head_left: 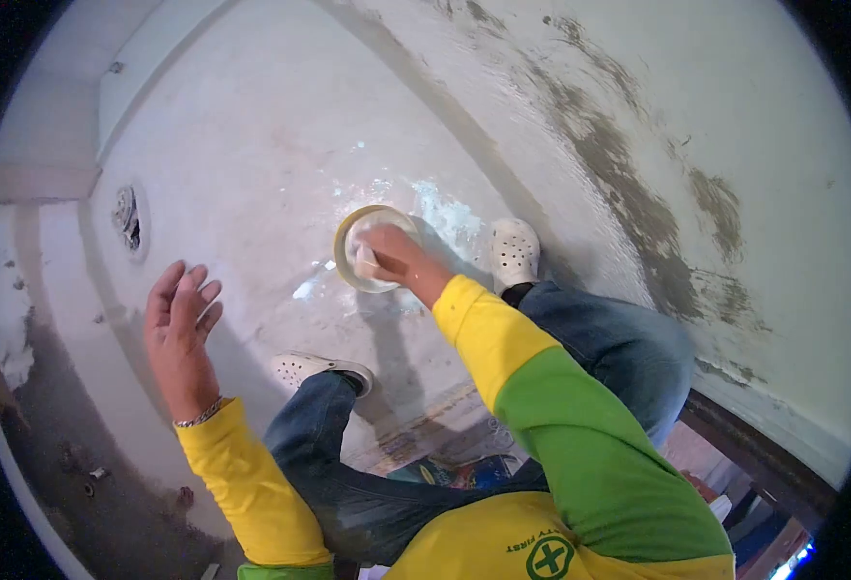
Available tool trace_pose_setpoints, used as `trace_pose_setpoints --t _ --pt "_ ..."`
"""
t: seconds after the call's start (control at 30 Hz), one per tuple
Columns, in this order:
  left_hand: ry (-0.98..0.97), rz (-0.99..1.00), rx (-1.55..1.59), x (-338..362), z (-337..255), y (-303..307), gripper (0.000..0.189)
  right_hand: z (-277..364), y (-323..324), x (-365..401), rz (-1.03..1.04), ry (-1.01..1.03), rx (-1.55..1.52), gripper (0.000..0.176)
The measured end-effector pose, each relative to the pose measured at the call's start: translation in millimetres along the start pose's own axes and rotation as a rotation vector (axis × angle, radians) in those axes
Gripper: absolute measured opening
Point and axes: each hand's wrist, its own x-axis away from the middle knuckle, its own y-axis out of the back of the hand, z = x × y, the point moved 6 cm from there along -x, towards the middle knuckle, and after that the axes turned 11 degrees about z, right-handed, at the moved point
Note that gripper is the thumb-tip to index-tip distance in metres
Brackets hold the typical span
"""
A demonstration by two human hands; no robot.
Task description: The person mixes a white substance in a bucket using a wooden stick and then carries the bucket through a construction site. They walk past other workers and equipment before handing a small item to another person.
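A round container (340,255) with a yellowish rim stands on the whitish floor between my feet. My right hand (389,255) reaches down inside it, slightly blurred, its fingers closed around something pale that I cannot make out. The container's contents are mostly hidden by this hand. My left hand (182,333) is raised on the left, apart from the container, with its fingers loosely bent, spread and holding nothing. White and pale bluish splashes (445,211) mark the floor around the container.
My white clogs (515,253) stand either side of the container. A wall (773,174) with grey-brown patches rises on the right. At the left, a round opening (130,222) shows in the pale surface. Colourful packaging (464,472) lies below my legs.
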Motion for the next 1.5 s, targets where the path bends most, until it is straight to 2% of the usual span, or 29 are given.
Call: trace_pose_setpoints --t 0.07,0.1,0.17,0.27,0.3,0.37,0.4,0.47,0.5,0.53,0.6,0.63,0.7,0.73,0.8,0.83,0.93,0.97,1.0,1.07,1.1,1.13,1.2,1.27,1.33,1.37,1.4,1.47,1.5 --pt "-0.025 0.004 0.015 -6 -5 -7 0.046 1 -18 14 0.002 0.422 0.364 0.012" --pt "-0.030 0.028 0.017 -7 -8 -12 0.045 49 2 22 0.192 0.394 0.151 0.017" --pt "-0.044 0.032 0.024 -12 -12 -15 0.044 33 17 22 0.194 -0.029 -0.008 0.022" --pt "-0.050 0.072 0.050 -16 -11 -16 0.043 57 44 7 0.274 -0.117 0.226 0.026" --pt "-0.047 0.077 0.051 -16 -12 -16 0.042 50 38 4 0.284 -0.108 0.232 0.026" --pt "-0.049 0.080 0.031 -17 -13 -10 0.042 39 37 7 -0.074 0.130 0.323 0.025" --pt "-0.053 0.064 0.041 -18 -15 -5 0.042 49 22 17 -0.060 0.140 0.332 0.025" --pt "-0.068 0.055 0.065 -17 -14 8 0.043 60 -2 52 -0.189 -0.003 -0.298 0.020" --pt "-0.059 0.035 0.075 -16 -12 15 0.043 62 -9 55 0.007 -0.163 -0.605 0.028" --pt "-0.062 0.028 0.087 -16 -12 22 0.043 51 0 44 0.029 -0.174 -0.599 0.028" --pt "-0.068 0.005 0.111 -15 -8 35 0.043 12 12 8 0.364 -0.405 0.298 0.028" --pt "-0.073 0.020 0.114 -16 -5 39 0.043 12 13 5 0.378 -0.401 0.310 0.028" --pt "-0.077 0.016 0.128 -16 4 47 0.043 32 26 -3 0.095 -0.124 0.651 0.029" --pt "-0.118 -0.006 0.175 -16 7 51 0.040 7 23 -1 0.113 -0.117 0.662 0.029" --pt "-0.158 -0.050 0.233 -15 9 60 0.038 -23 2 16 0.121 0.565 0.524 0.029" --pt "-0.186 -0.046 0.247 -13 8 63 0.038 -18 2 28 -0.063 -0.079 0.004 0.026" --pt "-0.199 -0.081 0.284 -8 6 73 0.037 18 18 6 0.157 -0.312 0.347 0.023" --pt "-0.199 -0.091 0.267 -7 6 76 0.037 23 25 5 0.079 -0.045 0.319 0.012" --pt "-0.197 -0.101 0.251 -6 7 78 0.036 15 21 2 0.093 -0.039 0.337 0.012" --pt "-0.209 -0.127 0.258 -7 11 82 0.036 17 8 -2 0.113 0.122 1.011 0.010" --pt "-0.214 -0.133 0.242 -8 9 85 0.037 22 2 4 0.144 0.157 0.707 0.008" --pt "-0.212 -0.146 0.252 -8 10 88 0.037 27 4 2 0.158 0.161 0.715 0.008" --pt "-0.214 -0.153 0.197 -5 11 88 0.039 12 25 7 0.192 -0.308 0.374 0.009" --pt "-0.210 -0.152 0.211 -4 11 91 0.040 15 32 6 0.048 -0.291 0.356 0.011" --pt "-0.205 -0.155 0.226 -5 11 95 0.040 47 11 3 0.037 0.252 0.460 0.014" --pt "-0.218 -0.164 0.236 -5 11 96 0.040 24 9 6 0.156 -0.140 0.300 0.014" --pt "-0.229 -0.173 0.245 -5 12 98 0.040 25 14 2 0.162 -0.141 0.303 0.014" --pt "-0.232 -0.178 0.237 -1 9 102 0.039 19 33 -3 0.208 -0.280 0.683 0.013" --pt "-0.245 -0.175 0.225 0 6 102 0.039 18 39 -2 -0.013 -0.234 0.128 0.012"
